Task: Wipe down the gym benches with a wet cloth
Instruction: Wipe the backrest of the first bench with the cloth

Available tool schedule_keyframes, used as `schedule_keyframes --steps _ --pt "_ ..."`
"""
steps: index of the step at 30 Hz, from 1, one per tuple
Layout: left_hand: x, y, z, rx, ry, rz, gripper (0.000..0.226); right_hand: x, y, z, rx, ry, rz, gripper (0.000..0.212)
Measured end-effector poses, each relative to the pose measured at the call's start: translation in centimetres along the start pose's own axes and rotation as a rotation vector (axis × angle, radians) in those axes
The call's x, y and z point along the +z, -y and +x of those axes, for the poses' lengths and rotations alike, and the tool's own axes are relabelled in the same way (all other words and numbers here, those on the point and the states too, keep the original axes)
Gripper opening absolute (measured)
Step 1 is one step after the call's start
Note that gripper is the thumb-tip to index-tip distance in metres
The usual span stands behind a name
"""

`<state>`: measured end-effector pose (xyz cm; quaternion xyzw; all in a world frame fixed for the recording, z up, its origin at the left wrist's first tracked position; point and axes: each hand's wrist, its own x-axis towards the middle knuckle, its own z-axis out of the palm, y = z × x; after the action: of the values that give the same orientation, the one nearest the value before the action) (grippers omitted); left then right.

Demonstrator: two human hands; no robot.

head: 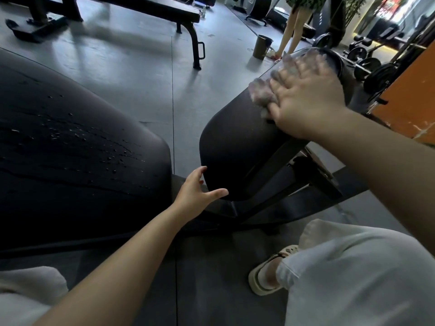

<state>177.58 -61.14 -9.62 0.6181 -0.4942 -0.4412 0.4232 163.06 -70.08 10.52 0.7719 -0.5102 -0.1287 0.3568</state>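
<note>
A black padded bench (237, 137) runs from the centre up to the right. My right hand (303, 100) lies flat on a pale grey cloth (261, 92), pressing it against the pad; hand and cloth are blurred by motion. My left hand (195, 194) touches the pad's near lower end with its fingers spread and loosely bent. A second black bench pad (70, 142) on the left carries water drops and wet streaks.
A flat bench (164, 10) on black legs stands at the back. An olive bucket (261, 47) sits on the grey floor beside another person's legs (292, 29). Weight plates (374, 69) and an orange frame (409, 90) are at right. My sandalled foot (270, 271) is below.
</note>
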Motion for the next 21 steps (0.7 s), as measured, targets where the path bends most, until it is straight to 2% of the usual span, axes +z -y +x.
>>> schedule_keyframes --steps 2,6,8,11,14,21 --pt "0.0 -0.1 0.0 -0.001 0.006 0.0 0.085 0.0 1.1 -0.7 0.015 0.004 -0.012 0.063" --pt "-0.2 -0.4 0.0 -0.004 -0.004 0.015 0.085 2.2 3.9 -3.8 -0.258 -0.076 0.082 0.068" --pt "-0.2 -0.5 0.0 -0.005 -0.003 0.022 0.084 2.3 2.8 -3.9 -0.307 -0.14 0.112 0.07" --pt "-0.2 -0.6 -0.1 0.011 -0.001 0.03 0.083 1.0 -0.4 -2.3 -0.174 -0.156 0.1 0.071" --pt "-0.2 -0.6 -0.2 0.016 -0.001 0.017 0.082 -0.7 -2.1 0.1 0.017 -0.054 0.048 0.064" --pt "-0.1 -0.5 -0.1 0.003 0.005 0.006 0.085 -0.8 2.2 5.0 0.037 0.169 -0.011 0.067"
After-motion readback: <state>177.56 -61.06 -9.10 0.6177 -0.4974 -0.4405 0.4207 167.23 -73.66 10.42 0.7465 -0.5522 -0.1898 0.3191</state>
